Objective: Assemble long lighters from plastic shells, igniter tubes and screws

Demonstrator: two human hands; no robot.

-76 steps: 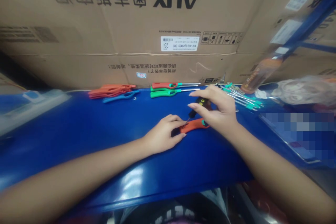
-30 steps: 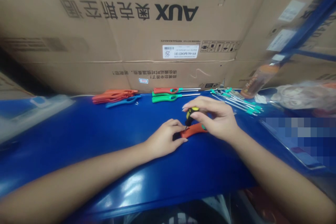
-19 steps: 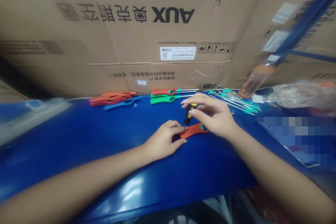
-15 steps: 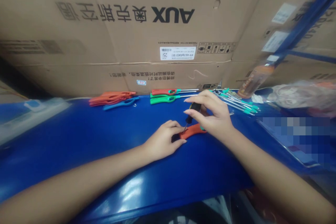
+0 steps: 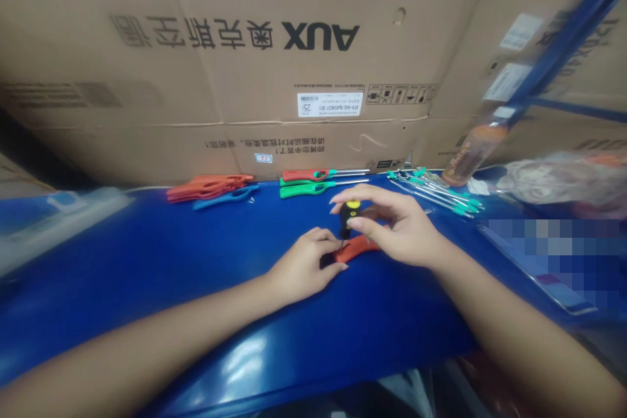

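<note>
My left hand (image 5: 311, 261) pinches the near-left end of an orange lighter (image 5: 356, 247) that lies on the blue table (image 5: 206, 313). A short screwdriver (image 5: 348, 217) with a black and yellow handle stands almost upright, its shaft reaching down to the lighter's left end; the exact contact of the tip is too small to make out. My right hand (image 5: 399, 222) grips its handle between thumb and fingers. The lighter's right end is hidden behind my right hand.
Red and green long-necked lighters (image 5: 304, 189) lie behind my hands. Orange handle shells (image 5: 210, 188) and a blue one (image 5: 225, 196) are to their left. Metal rods with green ends (image 5: 441, 189), an orange bottle (image 5: 473, 153) and a plastic bag (image 5: 543, 176) sit right. Cardboard (image 5: 196, 91) stands behind.
The screwdriver has tipped from leaning right to nearly upright, showing its yellow end. My right hand has shifted slightly left and down with it. My left hand stays put.
</note>
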